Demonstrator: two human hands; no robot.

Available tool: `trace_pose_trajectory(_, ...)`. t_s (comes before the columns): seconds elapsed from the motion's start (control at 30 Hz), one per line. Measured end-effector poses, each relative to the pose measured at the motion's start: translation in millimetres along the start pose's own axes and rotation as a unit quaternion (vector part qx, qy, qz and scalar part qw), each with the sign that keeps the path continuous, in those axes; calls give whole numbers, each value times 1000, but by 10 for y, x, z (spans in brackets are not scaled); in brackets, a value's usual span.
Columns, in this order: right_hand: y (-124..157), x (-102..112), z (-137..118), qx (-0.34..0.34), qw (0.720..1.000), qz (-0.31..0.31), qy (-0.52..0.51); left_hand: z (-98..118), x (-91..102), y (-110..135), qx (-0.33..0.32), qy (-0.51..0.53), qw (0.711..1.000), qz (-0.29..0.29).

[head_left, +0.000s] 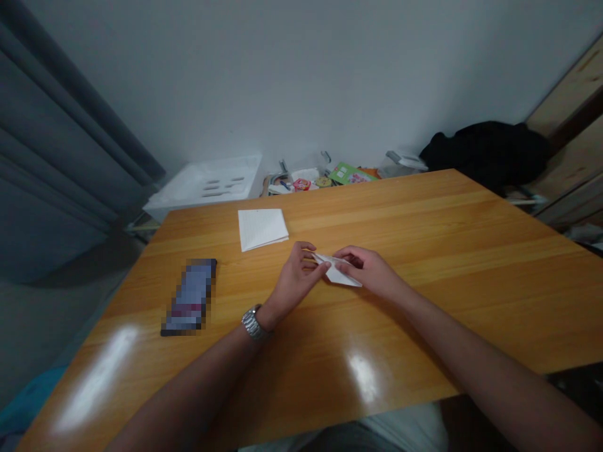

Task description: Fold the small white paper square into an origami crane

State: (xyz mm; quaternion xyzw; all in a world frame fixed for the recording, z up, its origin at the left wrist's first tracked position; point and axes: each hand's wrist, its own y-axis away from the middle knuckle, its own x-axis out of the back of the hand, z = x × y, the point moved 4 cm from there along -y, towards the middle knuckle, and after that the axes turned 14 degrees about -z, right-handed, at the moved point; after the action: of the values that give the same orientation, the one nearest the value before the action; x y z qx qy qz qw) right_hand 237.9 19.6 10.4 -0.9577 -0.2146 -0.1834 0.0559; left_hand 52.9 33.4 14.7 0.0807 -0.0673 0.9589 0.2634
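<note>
A pale wall (301, 81) spans the top of the frame, with a grey curtain (61, 144) at upper left. The glossy wooden counter (447, 245) fills the middle; paper would probably slide easily on it. Just below the frame's centre, the left hand (299, 270) and right hand (372, 269) grasp a folded white paper (342, 277) between thumbs and fingers. It should be very light, thin and easily creased, stiffest along its folds, so best pinched gently there.

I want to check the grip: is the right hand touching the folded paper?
Touching. In the head view, the right hand holds the folded paper, its thumb lying over it.
</note>
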Motion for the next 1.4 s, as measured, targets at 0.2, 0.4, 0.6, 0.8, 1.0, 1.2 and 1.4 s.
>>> trace_pose_trajectory(0.2,-6,-34,50,0,999,-25,-27,78,-6,31,-10,-106,992,-64)
trace_pose_trajectory(0.4,-9,-40,116,-10,999,-23,-27,78,3,31,-17,-141,988,-55)
trace_pose_trajectory(0.6,-6,-35,62,9,1000,-20,-3,37,29,16,-21,-148,989,-14)
trace_pose_trajectory(0.8,3,-41,32,5,1000,-9,7,21,-26,40,-18,-122,991,-42)
trace_pose_trajectory(1.0,-1,-52,8,3,1000,-9,16,56,-58,57,-11,-143,987,-69)
trace_pose_trajectory(1.2,3,-46,-24,11,999,-9,34,64,-82,60,-16,-121,990,-73)
trace_pose_trajectory(1.4,7,-18,-26,3,1000,0,30,79,-119,66,-12,-58,994,-88)
